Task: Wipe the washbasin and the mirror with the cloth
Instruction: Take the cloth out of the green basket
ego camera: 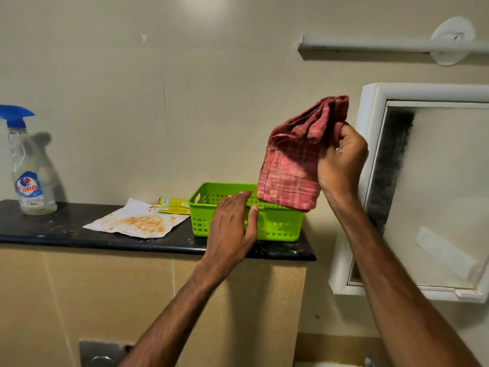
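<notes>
Red checked cloth (296,165) hung bunched, gripped by the right hand (341,160) just above the green basket (277,226); the left hand (232,221) hovered straight-fingered at its near rim, holding nothing. The dangling hem (hanging low) could snag that rim and tip the basket. Far left of it, a spray bottle (31,176) read "Colin".

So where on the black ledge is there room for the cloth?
Bare ledge lies between the spray bottle and the stained paper. The right end is crowded: paper, yellow packet and green basket sit close, with the left hand at the basket.
</notes>
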A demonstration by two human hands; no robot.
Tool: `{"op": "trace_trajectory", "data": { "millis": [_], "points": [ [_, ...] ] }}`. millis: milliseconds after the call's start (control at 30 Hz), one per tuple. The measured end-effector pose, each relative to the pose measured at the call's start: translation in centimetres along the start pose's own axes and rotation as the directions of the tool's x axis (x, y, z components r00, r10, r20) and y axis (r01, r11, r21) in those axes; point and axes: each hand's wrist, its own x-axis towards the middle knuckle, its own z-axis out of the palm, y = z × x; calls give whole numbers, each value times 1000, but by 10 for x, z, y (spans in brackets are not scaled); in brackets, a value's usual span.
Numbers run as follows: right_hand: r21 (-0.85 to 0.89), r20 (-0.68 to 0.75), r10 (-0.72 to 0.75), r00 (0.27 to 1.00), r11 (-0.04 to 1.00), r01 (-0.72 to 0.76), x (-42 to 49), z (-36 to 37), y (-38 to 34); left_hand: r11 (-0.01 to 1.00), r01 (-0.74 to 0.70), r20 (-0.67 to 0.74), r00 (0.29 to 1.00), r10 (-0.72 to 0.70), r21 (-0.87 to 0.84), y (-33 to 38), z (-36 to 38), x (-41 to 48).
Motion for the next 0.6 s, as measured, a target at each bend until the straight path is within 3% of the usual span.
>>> {"op": "trace_trajectory", "data": {
  "millis": [100, 233, 333, 400, 467, 533, 600],
  "points": [
    [-5, 4, -79, 997, 997, 79, -7, -15, -16, 998, 35, 12, 999, -34, -53, 4, -5, 2],
    [-154, 89, -102, 991, 981, 115, -21, -43, -34, 947, 73, -6, 997, -79, -313, 29, -28, 1],
    [-225, 155, -6, 988, 974, 41, -40, -70, -33, 793, 137, 90, 991, -104, -594, 64, -42, -14],
    [-189, 194, 112, 975, 979, -75, -55, -92, -26, 543, 297, 301, 950, -83, -785, 88, -43, -27],
    [-88, 224, 282, 933, 959, -269, -76, -116, -13, 351, 485, 503, 863, -44, -801, 109, -34, -42],
    [-60, 246, 482, 841, 873, -483, -103, -138, 10, 287, 626, 648, 761, -22, -725, 125, -15, -64],
    [-31, 268, 705, 656, 687, -726, -135, -159, 35, 237, 746, 757, 651, -62, -622, 132, 9, -90]
  ]
}}
